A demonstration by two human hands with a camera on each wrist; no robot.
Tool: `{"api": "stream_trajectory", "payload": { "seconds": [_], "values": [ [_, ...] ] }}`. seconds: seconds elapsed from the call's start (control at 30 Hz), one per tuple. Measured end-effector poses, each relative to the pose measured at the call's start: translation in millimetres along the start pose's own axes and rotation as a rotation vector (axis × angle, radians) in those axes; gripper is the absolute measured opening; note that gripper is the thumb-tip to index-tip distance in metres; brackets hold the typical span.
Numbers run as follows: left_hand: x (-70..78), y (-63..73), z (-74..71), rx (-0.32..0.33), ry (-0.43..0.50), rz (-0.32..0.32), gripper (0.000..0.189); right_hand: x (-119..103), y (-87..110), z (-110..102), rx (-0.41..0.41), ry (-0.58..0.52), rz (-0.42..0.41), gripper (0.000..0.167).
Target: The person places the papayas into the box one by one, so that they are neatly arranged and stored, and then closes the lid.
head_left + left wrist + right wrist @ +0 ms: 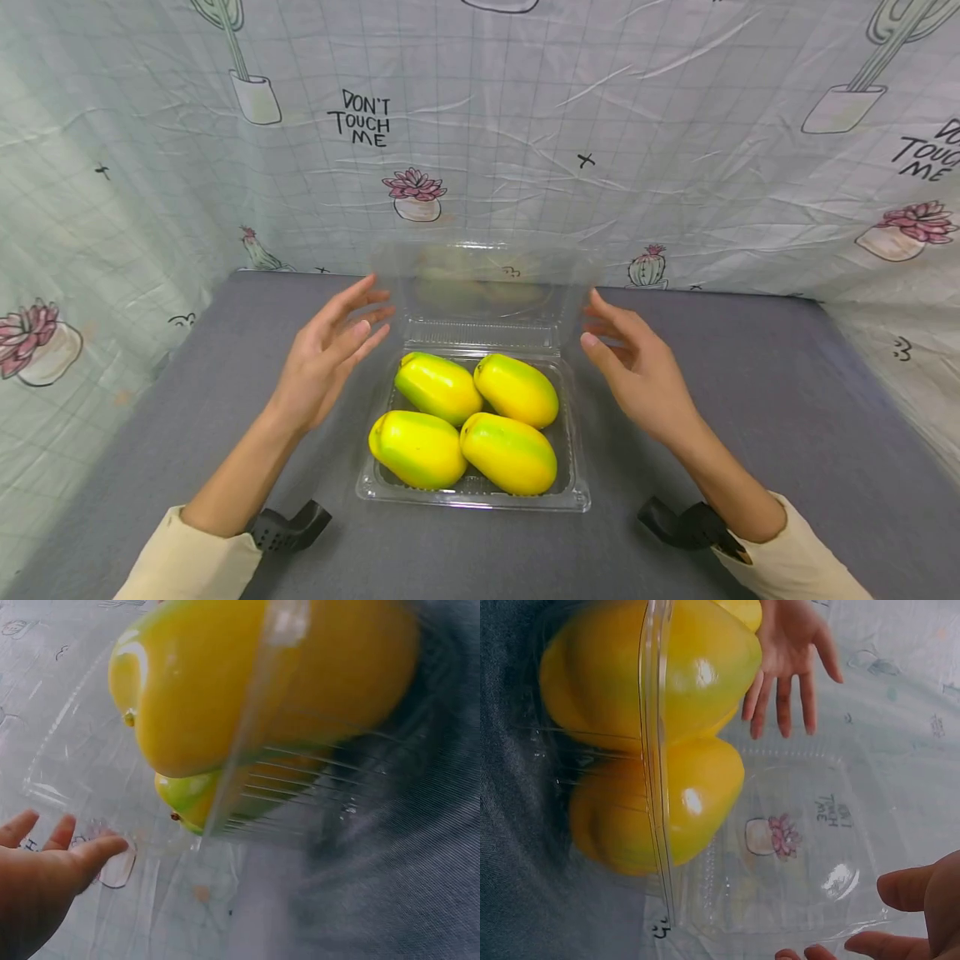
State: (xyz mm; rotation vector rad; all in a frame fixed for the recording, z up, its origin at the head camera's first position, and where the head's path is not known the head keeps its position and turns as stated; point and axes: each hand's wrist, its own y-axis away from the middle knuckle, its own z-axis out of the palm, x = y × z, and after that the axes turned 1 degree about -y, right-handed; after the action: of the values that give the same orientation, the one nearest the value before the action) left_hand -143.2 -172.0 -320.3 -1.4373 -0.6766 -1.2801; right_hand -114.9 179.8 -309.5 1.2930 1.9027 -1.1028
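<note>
A clear plastic clamshell box (472, 502) lies on the table with its lid (570, 292) raised at the far side. Several yellow-green mangoes (416, 450) sit in the box's base, in two rows. My left hand (318, 362) is held at the left of the raised lid, fingers extended and holding nothing. On the other side, my right hand (645, 371) is near the lid's right edge, fingers loosely bent, thumb apart. Whether fingertips touch the lid, I cannot tell. The right wrist view shows both hands around the transparent lid (795, 900).
A grey cloth-covered table (765, 417) spreads out under the box. Behind and at the sides hangs a pale curtain (510, 125) printed with cacti and lettering. Black wrist straps (288, 529) sit by both cream sleeves.
</note>
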Motion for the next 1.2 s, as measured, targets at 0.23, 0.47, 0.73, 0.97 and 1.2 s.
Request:
{"api": "stream_trajectory", "payload": {
  "seconds": [0.23, 0.47, 0.73, 0.97, 1.2],
  "values": [
    [1.6, 12.6, 1.4, -0.055, -0.081, 0.084, 0.051, -1, 9.5, -1, 0.000, 0.018, -0.055, 0.055],
    [4.5, 29.6, -1.1, -0.099, -0.266, 0.098, 0.053, 2, 20.0, 0, -0.015, 0.018, -0.090, 0.056],
    [1.9, 47.7, -2.9, -0.146, -0.312, 0.144, 0.051, -2, 34.2, -4, -0.026, -0.040, -0.045, 0.047],
    [0.2, 66.4, -0.7, -0.134, -0.385, 0.116, 0.057, -4, 48.5, -5, -0.037, 0.017, -0.005, 0.040],
    [-1.8, 86.2, -0.4, -0.097, -0.439, 0.062, 0.053, -5, 61.3, -3, -0.043, -0.018, -0.024, 0.037]
  ]
}}
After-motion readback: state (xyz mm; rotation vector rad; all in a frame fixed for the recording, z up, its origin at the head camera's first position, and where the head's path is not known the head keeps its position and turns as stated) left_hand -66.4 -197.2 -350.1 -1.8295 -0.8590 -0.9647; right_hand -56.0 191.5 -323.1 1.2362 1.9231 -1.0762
